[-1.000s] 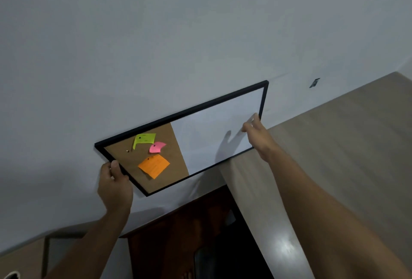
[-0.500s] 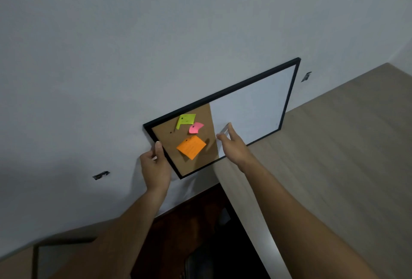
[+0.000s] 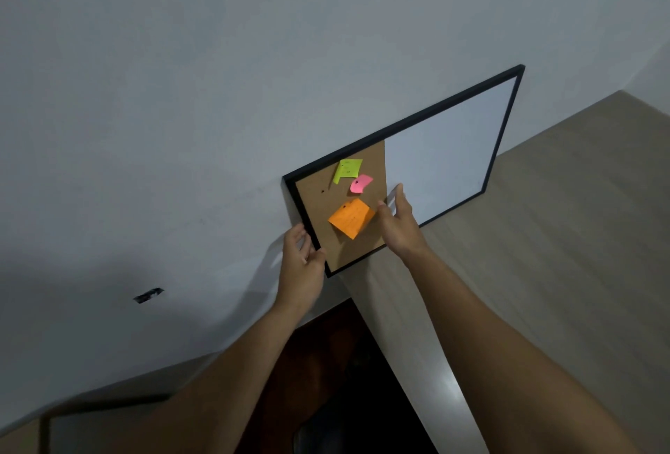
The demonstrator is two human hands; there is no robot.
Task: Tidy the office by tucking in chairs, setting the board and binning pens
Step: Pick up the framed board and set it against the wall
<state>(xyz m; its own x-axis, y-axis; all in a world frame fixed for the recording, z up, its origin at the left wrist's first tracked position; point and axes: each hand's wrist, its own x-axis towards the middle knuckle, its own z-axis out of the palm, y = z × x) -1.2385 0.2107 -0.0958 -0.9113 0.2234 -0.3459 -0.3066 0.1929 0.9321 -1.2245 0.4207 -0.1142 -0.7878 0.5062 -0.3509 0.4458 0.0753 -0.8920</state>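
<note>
A black-framed board (image 3: pixel 446 163), half cork and half whiteboard, leans tilted against the grey wall. Its lower edge meets the light wooden top (image 3: pixel 544 254). Green (image 3: pixel 347 170), pink (image 3: pixel 360 183) and orange (image 3: pixel 351 218) notes are pinned on the cork half. My left hand (image 3: pixel 301 265) holds the frame's left edge near the bottom corner, thumb on the front and fingers beside the frame. My right hand (image 3: pixel 397 225) lies with straight fingers against the board's face, where cork meets whiteboard.
A dark mark (image 3: pixel 148 295) sits on the wall (image 3: pixel 181 109) to the left of the board. Below my arms is a dark reddish wooden panel (image 3: pixel 326 363). The light wooden top runs off to the right.
The board has shifted to the right along the wall. My right hand left the board's right edge and now rests at its middle. My left hand stayed on the left edge.
</note>
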